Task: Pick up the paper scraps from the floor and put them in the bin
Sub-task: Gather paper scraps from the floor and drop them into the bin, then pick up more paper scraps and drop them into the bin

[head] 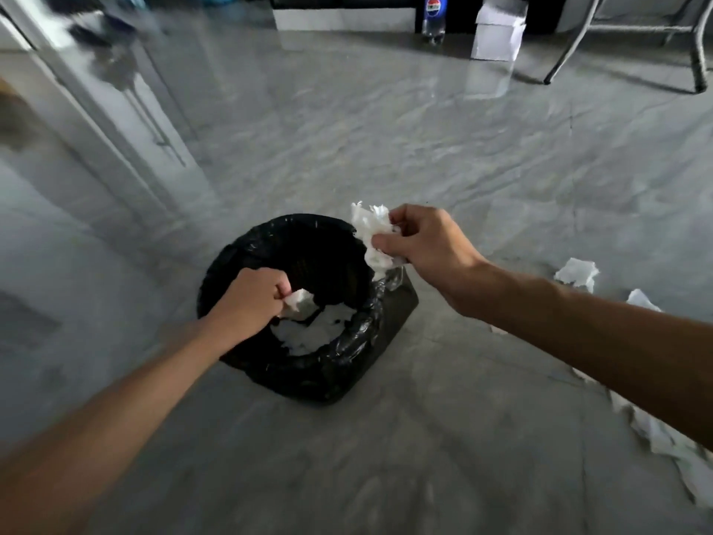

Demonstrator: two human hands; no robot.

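Observation:
A round bin [247, 260] lined with a black bag stands on the grey floor in the middle of the head view, with white paper [308, 335] lying at its bottom. My left hand [256, 299] is over the bin's opening, fingers closed on a small white scrap [299, 300]. My right hand [424, 245] hovers at the bin's far right rim, gripping a crumpled bunch of white paper scraps [372, 235]. More torn scraps [576, 274] lie on the floor to the right, partly hidden behind my right forearm.
A long torn strip of paper [667, 442] runs along the floor at the lower right. At the back stand a cola bottle [434, 17], a white box [497, 32] and metal chair legs [694, 44]. A white door frame [100, 110] rises on the left.

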